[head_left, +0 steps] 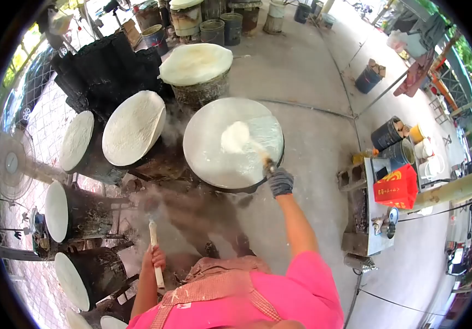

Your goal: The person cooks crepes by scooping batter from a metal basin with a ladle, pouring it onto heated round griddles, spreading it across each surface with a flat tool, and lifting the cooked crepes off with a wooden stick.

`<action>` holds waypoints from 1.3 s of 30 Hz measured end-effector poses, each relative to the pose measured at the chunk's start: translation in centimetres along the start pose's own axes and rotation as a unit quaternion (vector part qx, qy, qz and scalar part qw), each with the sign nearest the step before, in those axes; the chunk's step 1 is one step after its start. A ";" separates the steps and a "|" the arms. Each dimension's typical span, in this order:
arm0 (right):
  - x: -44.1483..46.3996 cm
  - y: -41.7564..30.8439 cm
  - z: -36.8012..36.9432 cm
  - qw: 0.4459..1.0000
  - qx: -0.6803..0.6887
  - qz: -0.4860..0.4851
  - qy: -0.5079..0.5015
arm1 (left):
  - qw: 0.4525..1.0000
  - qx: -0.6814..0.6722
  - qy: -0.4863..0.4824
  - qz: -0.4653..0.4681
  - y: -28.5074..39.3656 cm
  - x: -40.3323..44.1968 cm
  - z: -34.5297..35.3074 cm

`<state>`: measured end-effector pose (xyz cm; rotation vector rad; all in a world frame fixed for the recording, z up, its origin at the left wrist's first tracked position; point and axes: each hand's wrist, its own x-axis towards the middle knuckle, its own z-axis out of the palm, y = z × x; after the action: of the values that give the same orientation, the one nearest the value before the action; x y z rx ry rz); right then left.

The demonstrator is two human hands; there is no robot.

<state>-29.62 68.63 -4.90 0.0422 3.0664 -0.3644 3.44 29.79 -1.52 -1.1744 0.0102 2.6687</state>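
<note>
My right hand (281, 182), in a dark grey glove, is closed round the handle of a brush (264, 157). The brush reaches over a large round pan (203, 140) with a pale, shiny surface. A white patch (236, 137) lies near the pan's middle, at the brush's far end, which is blurred. Low on the left, my bare left hand (157, 257) grips a pale wooden stick (153, 236) held nearly upright, clear of the pan.
Domed white pans (134, 129) on dark drums line the left side, with steam nearby. Behind the pan stands a white-topped drum (196, 64). A side table (378, 219) at right bears a red bag (396, 187). A fan (12, 162) stands far left.
</note>
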 end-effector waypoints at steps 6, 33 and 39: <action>-1.7 5.6 1.0 0.998 0.046 0.048 -0.022 | 0.996 0.034 -0.076 -0.036 1.7 7.3 7.5; -18.6 -9.9 0.2 0.964 0.156 -0.156 0.147 | 0.973 0.016 -0.106 -0.204 0.5 2.5 10.9; -14.7 -11.6 3.0 0.944 0.208 -0.245 0.078 | 0.980 -0.035 -0.137 -0.138 2.5 0.1 9.1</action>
<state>-15.18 56.31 -4.25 -0.7155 3.0475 -1.0738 -3.77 28.24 4.33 -0.7523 -0.2724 2.5718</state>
